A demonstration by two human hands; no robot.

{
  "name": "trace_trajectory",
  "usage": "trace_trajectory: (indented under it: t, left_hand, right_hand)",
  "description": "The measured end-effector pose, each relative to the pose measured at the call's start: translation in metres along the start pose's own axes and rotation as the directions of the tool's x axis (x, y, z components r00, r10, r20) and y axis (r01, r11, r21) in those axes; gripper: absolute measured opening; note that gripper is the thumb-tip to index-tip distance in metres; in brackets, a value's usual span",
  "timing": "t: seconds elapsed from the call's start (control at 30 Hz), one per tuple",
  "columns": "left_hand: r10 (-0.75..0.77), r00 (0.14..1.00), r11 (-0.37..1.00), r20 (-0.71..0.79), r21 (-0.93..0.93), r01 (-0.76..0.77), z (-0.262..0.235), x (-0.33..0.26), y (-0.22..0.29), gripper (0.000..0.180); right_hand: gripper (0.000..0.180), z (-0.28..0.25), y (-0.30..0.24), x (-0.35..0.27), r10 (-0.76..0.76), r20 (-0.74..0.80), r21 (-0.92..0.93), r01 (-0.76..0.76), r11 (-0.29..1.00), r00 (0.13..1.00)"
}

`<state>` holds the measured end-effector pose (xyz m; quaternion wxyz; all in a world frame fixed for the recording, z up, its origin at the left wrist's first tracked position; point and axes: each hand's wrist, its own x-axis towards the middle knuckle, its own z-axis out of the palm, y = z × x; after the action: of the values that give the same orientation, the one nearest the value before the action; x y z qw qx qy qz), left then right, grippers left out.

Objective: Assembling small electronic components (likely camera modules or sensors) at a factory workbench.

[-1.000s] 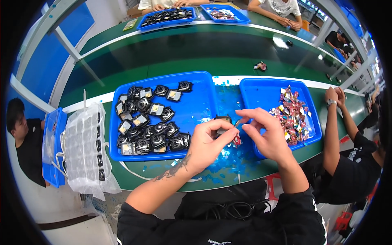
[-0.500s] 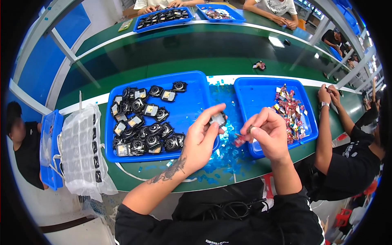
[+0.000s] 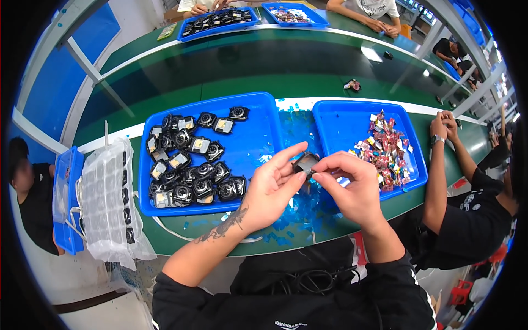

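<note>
My left hand [image 3: 270, 187] and my right hand [image 3: 352, 184] meet above the gap between two blue trays and pinch one small black square part [image 3: 304, 163] between their fingertips. The left blue tray [image 3: 250, 140] holds several similar black round-lens parts [image 3: 190, 162] in its left half. The right blue tray [image 3: 344, 121] holds a heap of small red and white packets [image 3: 385, 151] on its right side. Blue film scraps [image 3: 300, 212] lie on the green table below my hands.
A clear plastic compartment box in a bag [image 3: 107, 201] sits at the table's left end. A person's forearms [image 3: 440, 165] rest on the table at the right. More blue trays [image 3: 217, 21] and other people's hands line the far side of the green conveyor [image 3: 247, 60].
My right hand has moved left to join my left hand at the small black part; half a second ago the hands were apart. The view has tilted down slightly.
</note>
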<state>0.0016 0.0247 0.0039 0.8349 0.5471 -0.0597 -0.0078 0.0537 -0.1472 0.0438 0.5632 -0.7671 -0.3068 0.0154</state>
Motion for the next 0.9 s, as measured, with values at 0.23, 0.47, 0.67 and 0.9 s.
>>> trace_trajectory:
  t: [0.23,0.47,0.67,0.9]
  left_hand:
    - [-0.016,0.998,0.998,-0.056,0.06,0.02,0.002,0.001,0.006,0.045]
    - [0.033,0.998,0.996,-0.045,-0.076,-0.037,0.006,-0.001,0.002,0.046]
    - [0.071,0.997,0.997,0.016,0.022,-0.072,0.005,-0.001,0.003,0.045]
    - [0.01,0.999,0.993,0.031,0.115,-0.013,0.003,-0.004,0.003,0.042]
  right_hand:
    - [0.011,0.002,-0.007,0.004,-0.136,-0.034,-0.195,0.127,0.973,0.99]
    - [0.013,0.002,-0.015,0.002,-0.105,-0.088,-0.202,0.086,0.976,0.991]
    - [0.013,0.005,-0.014,0.002,-0.116,-0.095,-0.249,0.089,0.964,0.989]
    - [0.013,0.002,-0.014,0.0,-0.019,-0.068,-0.232,0.002,0.973,0.998]
